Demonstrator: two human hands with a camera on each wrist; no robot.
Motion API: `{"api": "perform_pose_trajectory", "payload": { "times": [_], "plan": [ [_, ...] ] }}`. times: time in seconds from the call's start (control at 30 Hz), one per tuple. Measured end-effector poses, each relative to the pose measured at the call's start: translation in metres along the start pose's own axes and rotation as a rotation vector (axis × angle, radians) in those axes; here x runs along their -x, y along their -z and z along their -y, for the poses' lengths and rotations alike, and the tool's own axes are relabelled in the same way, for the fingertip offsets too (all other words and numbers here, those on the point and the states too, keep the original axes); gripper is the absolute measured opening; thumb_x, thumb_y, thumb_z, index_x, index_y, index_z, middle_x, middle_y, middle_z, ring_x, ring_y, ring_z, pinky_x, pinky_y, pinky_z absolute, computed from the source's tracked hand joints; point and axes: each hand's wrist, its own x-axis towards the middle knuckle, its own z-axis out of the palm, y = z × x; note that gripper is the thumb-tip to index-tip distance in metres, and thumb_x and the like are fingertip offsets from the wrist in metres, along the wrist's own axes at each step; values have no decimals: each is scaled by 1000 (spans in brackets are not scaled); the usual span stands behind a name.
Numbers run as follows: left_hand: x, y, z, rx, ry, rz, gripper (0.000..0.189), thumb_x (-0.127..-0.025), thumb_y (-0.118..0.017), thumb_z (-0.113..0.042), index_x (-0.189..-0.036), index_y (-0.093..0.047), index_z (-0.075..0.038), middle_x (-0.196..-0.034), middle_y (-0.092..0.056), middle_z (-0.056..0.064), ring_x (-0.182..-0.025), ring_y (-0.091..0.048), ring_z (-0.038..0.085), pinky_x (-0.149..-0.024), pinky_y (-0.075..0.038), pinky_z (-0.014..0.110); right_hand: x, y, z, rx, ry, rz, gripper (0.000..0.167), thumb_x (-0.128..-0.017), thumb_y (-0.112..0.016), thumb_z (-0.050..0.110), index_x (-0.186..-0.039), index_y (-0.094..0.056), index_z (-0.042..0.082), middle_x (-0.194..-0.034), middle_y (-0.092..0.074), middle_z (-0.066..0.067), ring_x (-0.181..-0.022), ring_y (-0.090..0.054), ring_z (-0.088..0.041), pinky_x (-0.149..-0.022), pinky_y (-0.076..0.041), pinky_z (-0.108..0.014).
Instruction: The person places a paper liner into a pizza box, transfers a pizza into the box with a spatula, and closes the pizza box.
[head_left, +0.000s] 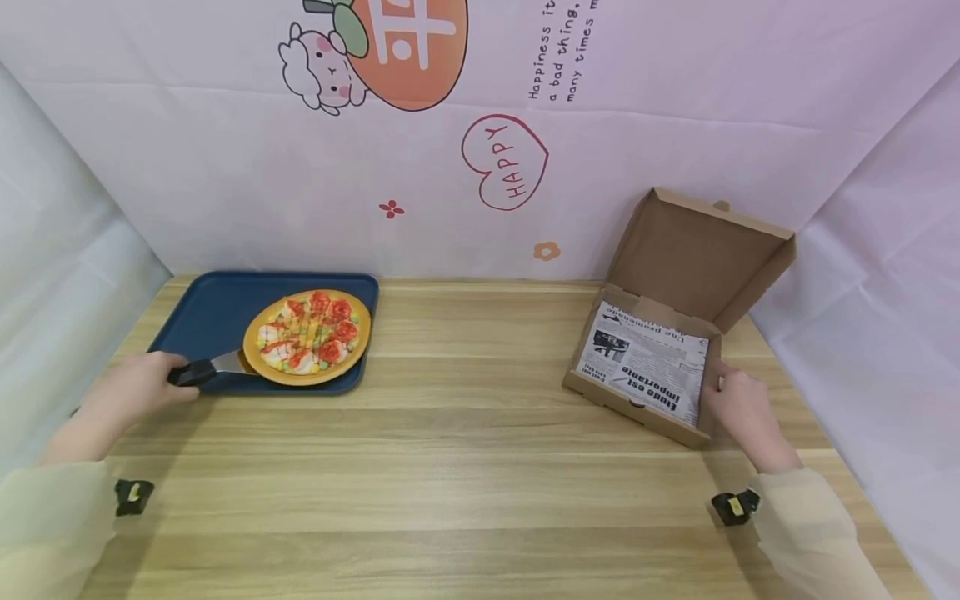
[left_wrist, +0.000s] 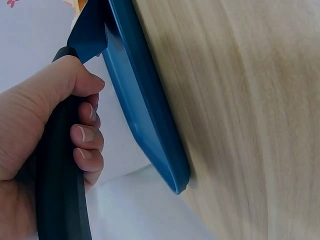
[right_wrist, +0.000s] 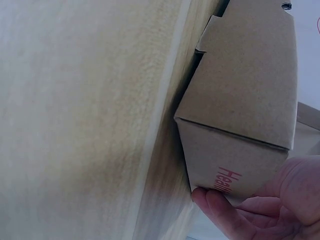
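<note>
My left hand [head_left: 138, 387] grips the black handle of a pizza server [left_wrist: 62, 165], fingers curled round it and thumb along the top. The server's metal blade runs under the left edge of a pizza [head_left: 307, 337] with tomato, white and green toppings and a yellow rim. Beneath the pizza is a dark blue tray [head_left: 213, 304]. At the right, my right hand [head_left: 742, 408] holds the right side wall of an open cardboard pizza box [right_wrist: 245, 85]; in the right wrist view its fingers lie against the wall's printed outer face.
Printed newspaper-style paper [head_left: 648, 358] lines the box, whose lid [head_left: 697, 250] leans up at the back. Bare wooden tabletop [head_left: 465, 417] lies between tray and box. A white printed cloth [head_left: 420, 167] hangs behind, with white cloth at both sides.
</note>
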Motion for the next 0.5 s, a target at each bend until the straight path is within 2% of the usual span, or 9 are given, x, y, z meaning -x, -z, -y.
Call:
{"api": "perform_pose_trajectory", "payload": {
  "times": [0.27, 0.5],
  "plan": [
    [-3, -5, 1, 14, -42, -39, 23, -75, -68, -18, -81, -63, 4, -64, -55, 3, -56, -42, 18, -49, -30, 30, 0, 1, 1, 4, -3, 5, 27, -81, -44, 4, -100, -50, -14, -60, -46, -12, -50, -42, -21, -41, -33, -30],
    [-2, -9, 2, 30, -31, -32, 24, -76, -68, -20, -84, -64, 2, -67, -57, 3, -57, -43, 17, -49, -30, 29, 0, 1, 1, 5, -15, 13, 31, -81, -44, 4, -104, -49, -15, -61, -47, -13, -51, -43, -22, -42, -33, -30]
  ]
}}
